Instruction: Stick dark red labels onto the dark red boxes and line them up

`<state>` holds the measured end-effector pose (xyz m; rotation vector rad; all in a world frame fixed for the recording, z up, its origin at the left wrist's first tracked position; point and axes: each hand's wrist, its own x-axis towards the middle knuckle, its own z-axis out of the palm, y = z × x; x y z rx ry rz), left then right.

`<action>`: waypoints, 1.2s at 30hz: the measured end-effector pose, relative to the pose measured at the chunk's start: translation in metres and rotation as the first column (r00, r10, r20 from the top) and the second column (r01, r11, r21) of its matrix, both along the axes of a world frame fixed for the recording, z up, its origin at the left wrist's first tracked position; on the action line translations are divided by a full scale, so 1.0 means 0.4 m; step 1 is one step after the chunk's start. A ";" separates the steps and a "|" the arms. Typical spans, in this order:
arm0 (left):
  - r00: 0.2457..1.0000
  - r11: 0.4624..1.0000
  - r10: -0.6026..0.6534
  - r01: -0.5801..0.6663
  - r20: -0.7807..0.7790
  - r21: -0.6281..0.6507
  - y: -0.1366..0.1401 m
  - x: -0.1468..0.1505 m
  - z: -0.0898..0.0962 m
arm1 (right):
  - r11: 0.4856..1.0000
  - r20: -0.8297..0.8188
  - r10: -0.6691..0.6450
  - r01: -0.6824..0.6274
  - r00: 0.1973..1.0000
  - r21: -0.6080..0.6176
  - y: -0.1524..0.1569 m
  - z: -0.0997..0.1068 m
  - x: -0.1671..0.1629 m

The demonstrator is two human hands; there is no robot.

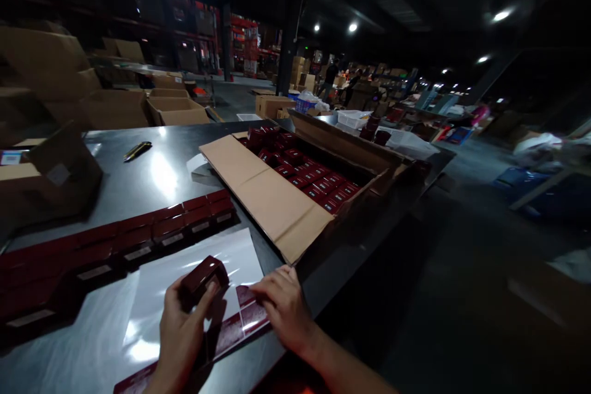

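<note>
My left hand (184,326) grips a small glossy dark red box (205,277), thumb on its near face, over a white sheet. Maroon labels (231,329) run along the sheet's near side. At the right end of these labels, my right hand (284,305) is closed, its thumb and fingertips pinching at a label's edge. Whether that label has lifted off is hard to see. The bare white backing (194,258) of the sheet lies flat on the metal table. To the left stand rows of similar dark red boxes (157,231) with pale labels on their sides.
An open carton (272,203) filled with dark red boxes stands ahead, its flap spread toward me. A yellow-and-black cutter (137,151) lies on the metal table (180,148). Another carton (60,178) sits at left. White baskets (353,118) are farther back; people (330,77) stand in the distance.
</note>
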<state>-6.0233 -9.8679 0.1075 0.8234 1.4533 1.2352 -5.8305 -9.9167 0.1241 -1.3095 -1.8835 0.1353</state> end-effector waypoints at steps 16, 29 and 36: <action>0.996 0.942 0.080 -0.088 0.038 0.324 0.020 -0.031 0.012 | 0.897 -0.452 0.152 0.069 0.879 0.436 0.250 0.269 -0.029; 0.982 0.842 -0.135 0.182 -0.130 0.507 0.006 -0.038 0.009 | 0.655 -0.544 0.503 -0.707 0.671 -0.267 0.258 0.120 -0.046; 0.964 0.800 -0.099 0.224 -0.246 0.557 0.012 -0.056 0.025 | 0.713 -0.595 0.449 -0.668 0.667 -0.211 0.262 0.130 -0.034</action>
